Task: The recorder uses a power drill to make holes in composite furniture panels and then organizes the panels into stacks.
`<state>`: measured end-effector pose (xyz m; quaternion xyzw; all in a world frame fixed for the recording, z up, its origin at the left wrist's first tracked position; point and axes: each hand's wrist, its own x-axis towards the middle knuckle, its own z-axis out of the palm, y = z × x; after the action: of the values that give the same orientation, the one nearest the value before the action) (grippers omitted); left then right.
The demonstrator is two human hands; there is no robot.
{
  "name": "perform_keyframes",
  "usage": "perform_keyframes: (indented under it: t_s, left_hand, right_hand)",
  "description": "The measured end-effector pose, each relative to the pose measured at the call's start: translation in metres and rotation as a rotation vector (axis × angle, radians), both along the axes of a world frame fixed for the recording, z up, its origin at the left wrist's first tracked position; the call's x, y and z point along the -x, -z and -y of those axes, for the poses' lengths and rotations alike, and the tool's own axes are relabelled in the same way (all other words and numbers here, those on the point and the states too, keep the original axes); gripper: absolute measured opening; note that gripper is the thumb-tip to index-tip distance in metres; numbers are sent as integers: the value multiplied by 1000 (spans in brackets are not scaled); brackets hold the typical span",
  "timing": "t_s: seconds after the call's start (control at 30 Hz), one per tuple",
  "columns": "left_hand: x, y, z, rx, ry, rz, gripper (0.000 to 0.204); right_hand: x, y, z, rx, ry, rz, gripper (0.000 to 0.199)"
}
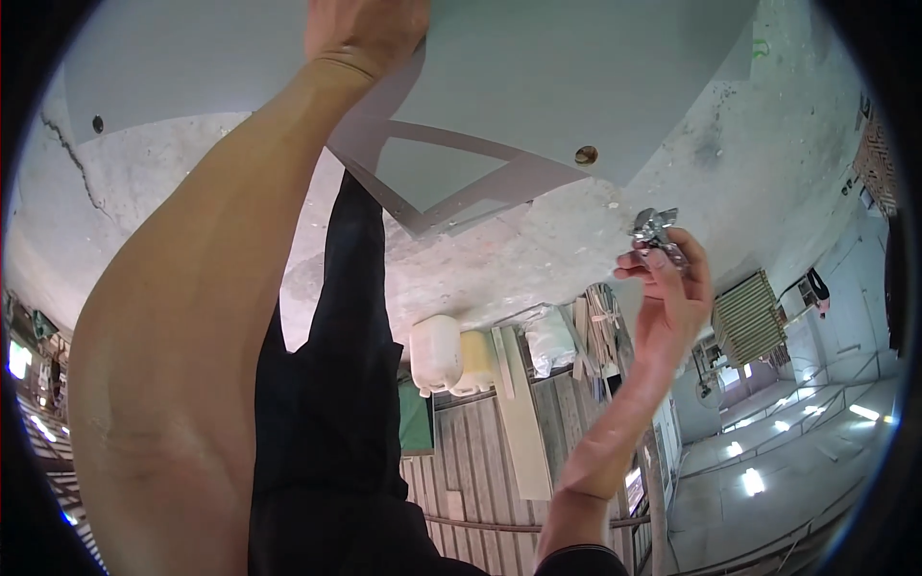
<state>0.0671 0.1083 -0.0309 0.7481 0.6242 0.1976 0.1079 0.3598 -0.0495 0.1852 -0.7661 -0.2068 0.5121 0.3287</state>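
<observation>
My left hand [367, 31] reaches to the top edge of the view and rests at a large grey panel [538, 67]. Its fingers are cut off there, so I cannot see how they lie. Round holes [586, 155] are drilled near the panel's near edge, one on the right and one far left. Off to the right, apart from the panel, my right hand [675, 293] is raised with its fingers closed round shiny metal cabinet hinges [655, 230]. How many hinges there are is unclear.
Beneath the panel lies a stained concrete floor [423, 278]; a white-grey framed piece [432, 178] shows at its edge. White and yellowish jugs [436, 353], a white sack [549, 343] and wooden boards [523, 422] stand by a corrugated wall. A fan [706, 386] is further right.
</observation>
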Motion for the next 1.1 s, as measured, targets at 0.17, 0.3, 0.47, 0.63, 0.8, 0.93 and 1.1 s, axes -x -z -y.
perform_keyframes:
  t_s: [0.17,0.3,0.47,0.63,0.8,0.93,1.1]
  left_hand:
    - [0,-3,0,-37,-7,121,16]
    - [0,1,-1,12,-10,73,19]
    - [8,-5,0,3,15,252,20]
    - [87,-54,28,208,-20,846,39]
    - [257,-63,123,409,-173,889,29]
    - [384,-36,167,464,-743,770,22]
    - [474,-15,176,433,-1221,1193,22]
  right_hand:
    - [46,21,40,-43,368,-400,33]
    - [84,20,51,-102,407,-556,37]
    - [154,3,34,-183,445,-604,45]
    - [263,1,-20,-203,203,-571,45]
    - [371,19,-62,-129,63,-371,42]
    - [449,35,-91,-85,-265,-227,32]
    - [516,49,-108,32,-383,-97,30]
